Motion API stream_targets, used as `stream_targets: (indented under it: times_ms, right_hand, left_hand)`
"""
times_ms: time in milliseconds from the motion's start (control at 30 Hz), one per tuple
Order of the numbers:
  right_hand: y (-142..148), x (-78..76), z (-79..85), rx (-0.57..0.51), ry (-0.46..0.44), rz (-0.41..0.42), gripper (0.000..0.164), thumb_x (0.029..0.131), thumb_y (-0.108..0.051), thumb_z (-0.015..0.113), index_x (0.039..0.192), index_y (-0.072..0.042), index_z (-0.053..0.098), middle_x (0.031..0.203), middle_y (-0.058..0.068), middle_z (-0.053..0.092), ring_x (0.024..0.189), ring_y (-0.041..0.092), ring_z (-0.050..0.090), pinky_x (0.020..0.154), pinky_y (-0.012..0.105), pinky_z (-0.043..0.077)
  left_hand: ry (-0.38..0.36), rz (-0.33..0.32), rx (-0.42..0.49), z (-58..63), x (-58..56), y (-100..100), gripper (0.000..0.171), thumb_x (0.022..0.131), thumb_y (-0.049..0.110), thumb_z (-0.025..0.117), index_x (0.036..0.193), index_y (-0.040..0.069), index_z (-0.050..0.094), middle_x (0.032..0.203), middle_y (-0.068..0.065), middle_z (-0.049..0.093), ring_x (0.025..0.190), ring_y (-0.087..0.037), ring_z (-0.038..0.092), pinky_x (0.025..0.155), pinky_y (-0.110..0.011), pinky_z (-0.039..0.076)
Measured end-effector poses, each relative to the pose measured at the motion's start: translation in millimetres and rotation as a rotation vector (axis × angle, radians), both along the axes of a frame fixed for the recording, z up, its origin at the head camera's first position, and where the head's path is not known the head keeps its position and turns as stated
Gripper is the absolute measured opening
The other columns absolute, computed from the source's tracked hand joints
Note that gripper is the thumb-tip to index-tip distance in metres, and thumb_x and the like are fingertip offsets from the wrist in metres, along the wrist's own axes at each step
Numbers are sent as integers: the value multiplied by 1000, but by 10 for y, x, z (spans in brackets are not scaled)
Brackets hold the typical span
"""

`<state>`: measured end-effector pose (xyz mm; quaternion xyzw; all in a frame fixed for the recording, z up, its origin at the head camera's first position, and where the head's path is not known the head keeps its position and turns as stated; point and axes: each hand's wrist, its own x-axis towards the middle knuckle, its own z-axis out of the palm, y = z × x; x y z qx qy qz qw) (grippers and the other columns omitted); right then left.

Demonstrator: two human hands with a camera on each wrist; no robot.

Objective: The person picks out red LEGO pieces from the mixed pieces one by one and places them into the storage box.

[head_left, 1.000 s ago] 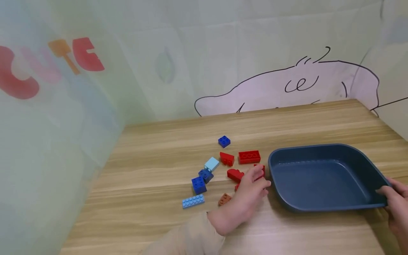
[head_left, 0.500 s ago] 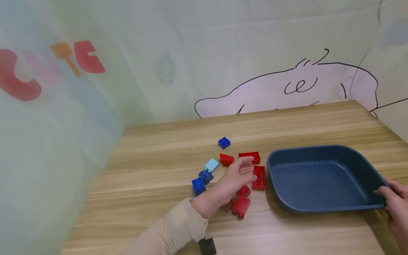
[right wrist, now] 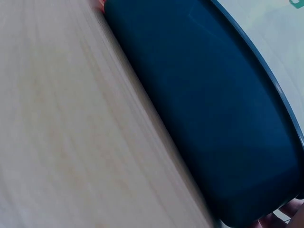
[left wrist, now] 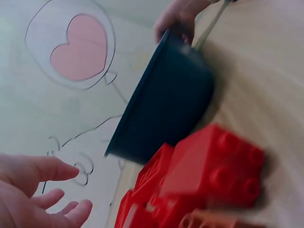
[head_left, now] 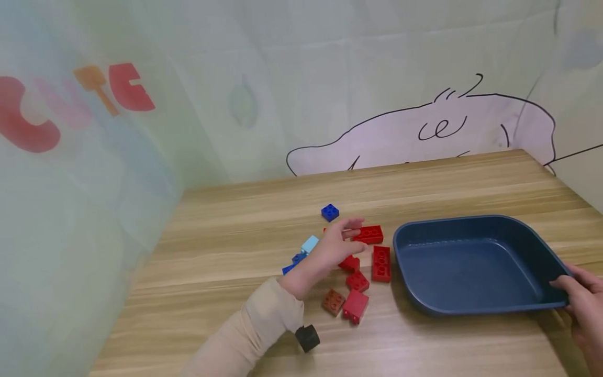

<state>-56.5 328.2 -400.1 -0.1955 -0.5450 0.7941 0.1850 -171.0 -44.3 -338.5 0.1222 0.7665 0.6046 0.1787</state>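
My left hand hovers over the red toy bricks, its fingers parted and loosely bent, with nothing held. Just past its fingertips lies a long red brick. Another red brick lies beside the blue tray. In the left wrist view the left hand is in the air, apart from the red bricks. My right hand grips the tray's right front corner, thumb over the rim. From the right wrist, the tray's outer wall fills much of the view. The forearm partly hides some blue bricks.
A dark blue brick lies farther back, and a light blue brick left of the hand. Nearer are a brown brick and a red one. A small black block sits by the left sleeve.
My left hand has moved left and back, away from the tray's left side, uncovering red bricks near the tray. The right hand and the tray have hardly moved.
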Motion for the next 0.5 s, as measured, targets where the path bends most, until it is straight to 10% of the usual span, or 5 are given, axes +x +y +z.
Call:
stream_targets:
  times_ms: [233, 500]
  right_hand:
    - [8, -10, -5, 2, -3, 8, 54, 81, 16, 35, 70, -24, 70, 66, -12, 61, 52, 0, 60, 42, 15, 47]
    - [-2, -15, 17, 21, -33, -12, 54, 81, 16, 36, 68, -25, 69, 66, -13, 60, 52, -2, 59, 42, 14, 47]
  left_hand:
    - [68, 92, 18, -46, -276, -244, 49, 84, -9, 60, 130, -1, 47, 132, -21, 46, 123, -34, 45, 92, -34, 46]
    - [13, 189, -4, -69, -346, -361, 48, 85, -9, 59, 130, 0, 48, 130, -19, 48, 120, -31, 48, 92, -36, 46]
